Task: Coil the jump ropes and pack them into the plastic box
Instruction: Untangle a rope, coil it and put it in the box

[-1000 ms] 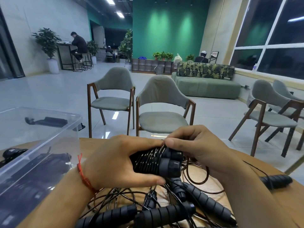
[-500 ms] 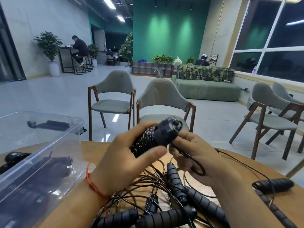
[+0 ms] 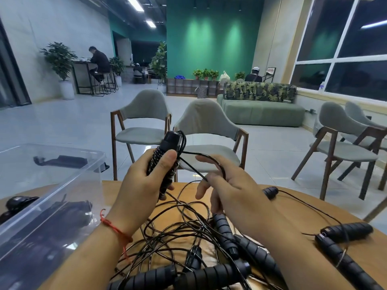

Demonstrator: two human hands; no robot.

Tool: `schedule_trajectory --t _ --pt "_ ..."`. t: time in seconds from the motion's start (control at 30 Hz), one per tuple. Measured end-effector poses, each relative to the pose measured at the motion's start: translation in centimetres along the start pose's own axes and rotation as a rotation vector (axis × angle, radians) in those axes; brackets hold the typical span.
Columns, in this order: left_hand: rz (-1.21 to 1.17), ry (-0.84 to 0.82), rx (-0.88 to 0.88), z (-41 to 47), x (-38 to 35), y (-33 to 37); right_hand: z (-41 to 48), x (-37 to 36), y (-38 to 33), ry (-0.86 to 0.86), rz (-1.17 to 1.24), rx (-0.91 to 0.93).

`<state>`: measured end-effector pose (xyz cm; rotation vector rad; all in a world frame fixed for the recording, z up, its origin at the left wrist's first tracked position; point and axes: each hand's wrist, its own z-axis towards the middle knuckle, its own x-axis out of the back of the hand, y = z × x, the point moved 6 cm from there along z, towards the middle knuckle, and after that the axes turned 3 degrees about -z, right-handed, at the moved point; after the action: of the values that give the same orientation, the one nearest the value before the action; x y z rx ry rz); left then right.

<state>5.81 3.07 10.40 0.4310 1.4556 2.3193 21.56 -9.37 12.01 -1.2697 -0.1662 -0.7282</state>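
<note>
Cord (image 3: 154, 159), glossy black, coils round handles (image 3: 171, 139) in left hand (image 3: 140, 185).

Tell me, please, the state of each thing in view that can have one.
Bundled rope: cord wound round its handles, upright.
Free cord: not yet wound.
Left grip: clasps bundled rope.
Right grip: holds free cord.
Plastic box: open, ropes inside.
Other ropes: tangled on table.

place: office lounge | shown by: grey chairs (image 3: 144, 122), green sofa (image 3: 261, 110), potted plants (image 3: 59, 59), high desk with stools (image 3: 83, 76), large windows (image 3: 343, 47), people seated at work
</note>
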Motion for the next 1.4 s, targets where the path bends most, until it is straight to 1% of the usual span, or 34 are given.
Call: schedule_trajectory --t 0.07,0.13,0.23,0.3,0.33,0.4,0.47,0.57,0.7,0.77,0.83,1.0,1.1,1.17,1.23,1.4 --pt "-0.073 0.028 0.055 0.0 0.0 -0.5 -0.4 -0.2 -0.6 0.077 -0.196 0.091" --pt "-0.116 0.038 0.082 0.1 0.2 -0.8 -0.9 -0.6 -1.4 0.142 -0.335 0.164" --pt "-0.069 0.021 0.046 0.2 0.1 -0.6 -1.6 -1.2 -2.5 0.277 -0.495 0.257" --pt "-0.029 0.023 0.01 0.1 -0.3 -0.4 -1.9 -1.9 -3.0 0.324 -0.56 0.365" --pt "-0.008 0.031 -0.009 0.0 -0.4 -0.3 -1.9 -2.3 -3.2 0.341 -0.556 0.404" --pt "0.036 0.052 -0.034 -0.2 -0.8 -0.1 -2.0 -2.8 -3.2 0.349 -0.499 0.422" --pt "0.037 0.037 -0.033 -0.4 -1.3 -0.1 -2.1 -3.2 -3.1 0.355 -0.504 0.439" --pt "-0.129 -0.044 0.032 -0.8 -1.9 -0.2 -2.1 -3.5 -2.6 0.371 -0.545 0.464" --pt "-0.178 -0.127 0.07 -1.0 -2.4 -0.4 -1.7 -2.8 -1.9 0.409 -0.51 0.419" --pt "-0.162 -0.111 0.065 -0.9 -2.3 -0.4 -1.4 -2.2 -1.6 0.442 -0.494 0.382" --pt "-0.075 -0.05 0.034 -0.7 -1.9 -0.2 -1.1 -1.9 -1.2 0.461 -0.472 0.348" --pt "0.164 0.114 -0.045 -1.0 -1.3 0.2 -1.3 -2.8 -0.2 0.443 -0.411 0.278" --pt "0.304 0.216 -0.078 -1.9 -1.7 1.0 -1.6 -3.6 -0.5 0.351 -0.307 0.255" --pt "0.373 0.237 -0.092 -2.3 -1.9 1.5 -1.9 -4.4 -0.8 0.28 -0.238 0.246" --pt "0.378 0.226 -0.087 -2.3 -1.8 1.6 -2.0 -5.0 -0.8 0.24 -0.246 0.253" --pt "0.222 0.179 0.01 -2.2 -2.4 0.9 -1.1 -4.9 0.1 0.147 -0.386 0.327"
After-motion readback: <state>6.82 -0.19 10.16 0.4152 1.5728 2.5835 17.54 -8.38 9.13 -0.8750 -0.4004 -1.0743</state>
